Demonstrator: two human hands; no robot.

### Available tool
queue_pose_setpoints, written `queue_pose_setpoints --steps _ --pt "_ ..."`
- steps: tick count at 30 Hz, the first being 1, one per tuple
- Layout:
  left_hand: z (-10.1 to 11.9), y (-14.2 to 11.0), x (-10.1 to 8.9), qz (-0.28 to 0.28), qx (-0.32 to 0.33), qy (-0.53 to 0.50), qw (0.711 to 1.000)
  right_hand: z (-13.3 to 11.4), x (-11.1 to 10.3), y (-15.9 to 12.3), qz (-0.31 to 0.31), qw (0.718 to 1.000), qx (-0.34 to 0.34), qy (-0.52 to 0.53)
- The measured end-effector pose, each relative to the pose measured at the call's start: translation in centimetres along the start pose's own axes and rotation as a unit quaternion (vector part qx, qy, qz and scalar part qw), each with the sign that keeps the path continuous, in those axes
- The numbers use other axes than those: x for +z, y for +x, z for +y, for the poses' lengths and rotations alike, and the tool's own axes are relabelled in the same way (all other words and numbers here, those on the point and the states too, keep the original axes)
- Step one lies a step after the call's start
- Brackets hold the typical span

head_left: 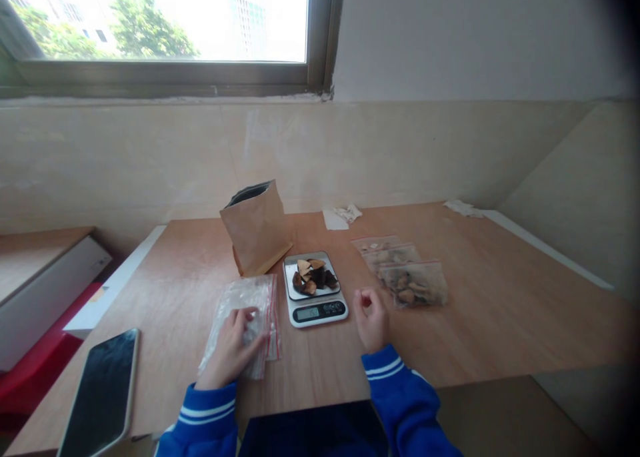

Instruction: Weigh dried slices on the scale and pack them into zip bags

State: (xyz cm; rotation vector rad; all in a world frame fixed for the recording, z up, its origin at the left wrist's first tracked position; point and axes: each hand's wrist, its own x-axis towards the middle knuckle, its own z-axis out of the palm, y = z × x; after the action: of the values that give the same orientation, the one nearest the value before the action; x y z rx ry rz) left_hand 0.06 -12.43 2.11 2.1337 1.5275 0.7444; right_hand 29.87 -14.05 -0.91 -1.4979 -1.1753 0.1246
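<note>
My left hand (235, 345) rests on a stack of clear zip bags (240, 290) with red seal strips, its thumb and fingers apart. Just right of the bags stands a white digital kitchen scale (300, 315), its display lit but too small to read surely. Dried dark and tan slices (313, 278) lie in a pile on its plate. My right hand (371, 320) is curled to the right of the scale, above the table, with no object showing in it. Beyond it, several filled zip bags (415, 283) holding similar slices lie overlapping.
A brown paper pouch (257, 227) stands upright with its top open behind the scale. A large phone or tablet (103, 390) lies at the table's left edge. Crumpled white paper (347, 213) sits by the wall. The wooden table (500, 297) ends near my body.
</note>
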Motion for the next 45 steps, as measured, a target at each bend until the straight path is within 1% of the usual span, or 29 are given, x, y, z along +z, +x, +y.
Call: queue_pose_setpoints --steps 4,7,9,11,13,16,17,19,22,24,27,29,30,33,34,35,37,38,39,40,41,42,43,44,45 --pt "0.1 0.0 0.2 -0.011 -0.004 -0.023 1.0 -0.2 0.0 -0.2 -0.012 1.0 -0.01 0.006" --pt "0.4 0.2 0.2 -0.022 -0.009 -0.04 0.999 -0.8 0.0 -0.7 -0.022 0.999 -0.04 0.016" --pt "0.6 0.2 0.4 -0.016 -0.006 -0.042 0.999 -1.7 0.0 -1.2 -0.046 0.996 -0.064 0.03" --pt "1.1 0.1 0.5 0.015 0.002 -0.037 0.999 -2.9 0.1 -2.0 -0.084 0.992 -0.079 0.051" --pt "1.8 -0.1 0.5 0.068 0.009 -0.037 0.997 -4.4 0.3 -2.8 -0.136 0.984 -0.087 0.076" --pt "3.6 -0.5 0.2 0.157 0.025 -0.066 0.985 -6.9 0.9 -3.7 -0.23 0.964 -0.085 0.107" --pt "4.3 -0.6 0.0 0.175 0.036 -0.081 0.981 -7.6 1.1 -3.9 -0.254 0.957 -0.077 0.117" --pt "5.6 -0.7 -0.1 0.192 0.06 -0.111 0.973 -9.1 1.5 -4.2 -0.286 0.947 -0.048 0.138" --pt "6.8 -1.1 0.2 0.195 0.083 -0.145 0.966 -10.9 2.1 -4.4 -0.328 0.928 0.0 0.176" --pt "7.1 -1.3 0.5 0.194 0.086 -0.162 0.964 -11.8 2.4 -4.5 -0.352 0.916 0.012 0.19" --pt "6.9 -1.7 1.1 0.204 0.071 -0.172 0.961 -12.4 2.7 -4.8 -0.365 0.911 0.014 0.193" --pt "6.8 -1.9 1.2 0.244 0.046 -0.173 0.953 -12.3 2.8 -5.0 -0.363 0.911 0.026 0.192" --pt "6.7 -1.9 1.1 0.279 0.027 -0.174 0.944 -12.1 2.9 -5.1 -0.359 0.912 0.034 0.193" --pt "6.8 -1.8 0.3 0.412 -0.044 -0.174 0.893 -11.1 2.8 -5.5 -0.347 0.915 0.061 0.198" --pt "6.7 -1.7 -0.1 0.445 -0.06 -0.166 0.878 -10.8 2.7 -5.6 -0.352 0.911 0.067 0.203" --pt "6.7 -1.6 -0.6 0.467 -0.073 -0.151 0.868 -10.5 2.6 -5.8 -0.362 0.906 0.071 0.209" --pt "6.2 -1.3 -1.6 0.489 -0.081 -0.098 0.863 -10.1 2.3 -6.0 -0.385 0.894 0.072 0.219" --pt "5.8 -1.2 -2.0 0.489 -0.08 -0.062 0.866 -9.8 2.1 -6.1 -0.39 0.892 0.069 0.217" --pt "5.2 -1.0 -2.3 0.476 -0.076 -0.026 0.876 -9.6 1.9 -6.2 -0.387 0.895 0.065 0.209" --pt "4.6 -0.7 -2.5 0.446 -0.068 0.01 0.892 -9.4 1.7 -6.2 -0.377 0.903 0.062 0.199" --pt "3.9 -0.5 -2.7 0.395 -0.056 0.04 0.916 -9.2 1.5 -6.2 -0.362 0.911 0.06 0.187" --pt "3.2 -0.1 -2.8 0.321 -0.04 0.063 0.944 -8.9 1.3 -6.0 -0.344 0.921 0.058 0.175" --pt "2.6 0.3 -2.8 0.246 -0.03 0.082 0.965 -8.6 1.1 -5.8 -0.326 0.929 0.056 0.166" --pt "2.1 0.7 -2.8 0.189 -0.024 0.092 0.977 -8.2 0.9 -5.5 -0.31 0.936 0.054 0.158" --pt "1.8 1.2 -2.8 0.154 -0.022 0.093 0.984 -7.8 0.7 -5.2 -0.295 0.942 0.051 0.152"
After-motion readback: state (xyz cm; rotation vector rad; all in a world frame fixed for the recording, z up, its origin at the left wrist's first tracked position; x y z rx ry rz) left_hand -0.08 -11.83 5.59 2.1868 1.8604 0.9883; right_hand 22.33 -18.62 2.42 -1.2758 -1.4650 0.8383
